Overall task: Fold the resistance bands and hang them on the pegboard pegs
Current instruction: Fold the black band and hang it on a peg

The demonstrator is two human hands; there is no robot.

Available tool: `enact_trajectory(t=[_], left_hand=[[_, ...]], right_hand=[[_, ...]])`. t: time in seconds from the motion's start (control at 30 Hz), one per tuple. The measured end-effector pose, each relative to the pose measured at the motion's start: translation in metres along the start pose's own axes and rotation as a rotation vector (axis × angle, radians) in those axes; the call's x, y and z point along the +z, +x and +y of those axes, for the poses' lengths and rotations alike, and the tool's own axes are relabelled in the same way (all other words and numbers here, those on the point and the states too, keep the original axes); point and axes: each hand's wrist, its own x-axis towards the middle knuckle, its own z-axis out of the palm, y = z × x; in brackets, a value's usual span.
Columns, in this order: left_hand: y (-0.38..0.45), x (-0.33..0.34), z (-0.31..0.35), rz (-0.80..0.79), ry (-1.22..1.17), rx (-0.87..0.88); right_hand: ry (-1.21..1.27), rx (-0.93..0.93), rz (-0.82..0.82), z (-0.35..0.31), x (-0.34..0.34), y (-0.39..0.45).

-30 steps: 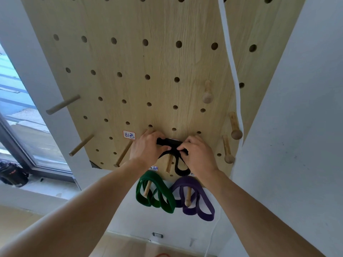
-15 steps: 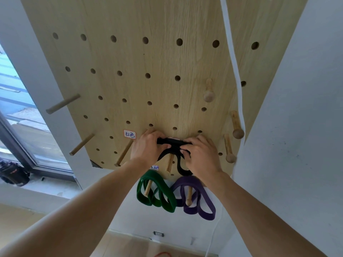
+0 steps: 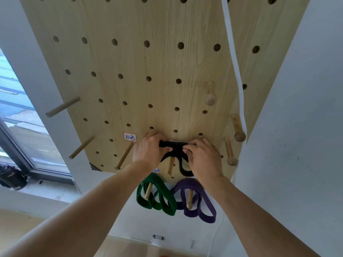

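A: Black band where?

B: Stretched flat against the pegboard, low down, its top run lying left to right between the hands, loops drooping either side of a wooden peg.

A: Grip?

B: Left hand curled round the left end, thumb pressing the strap from below. Right hand pinching the right end, fingertips bunched on the strap. Equally near, one at each end.

A: Peg from the strap?

B: Directly under the middle, jutting out toward the camera. Probably just seating the fold further back on it.

A: Others?

B: Green band and purple band already hung, folded, on the two pegs below, side by side. Red-bordered label just left of the left hand.
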Motion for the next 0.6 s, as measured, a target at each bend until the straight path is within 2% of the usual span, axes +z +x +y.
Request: enact_trajectory(t=[0.17, 0.33, 0.5, 0.6], left_hand=[[0.000, 0.001, 0.000, -0.009, 0.000, -0.012], [-0.001, -0.001, 0.002, -0.018, 0.027, -0.002], [-0.004, -0.001, 0.005, 0.025, 0.087, 0.136], [-0.004, 0.000, 0.007, 0.020, 0.087, 0.140]], right_hand=[[-0.057, 0.048, -0.035, -0.007, 0.000, -0.004], [0.033, 0.185, -0.066, 0.000, -0.010, -0.002], [0.094, 0.124, -0.269, 0.004, -0.015, -0.002], [0.110, 0.142, -0.317, 0.003, -0.018, -0.001]])
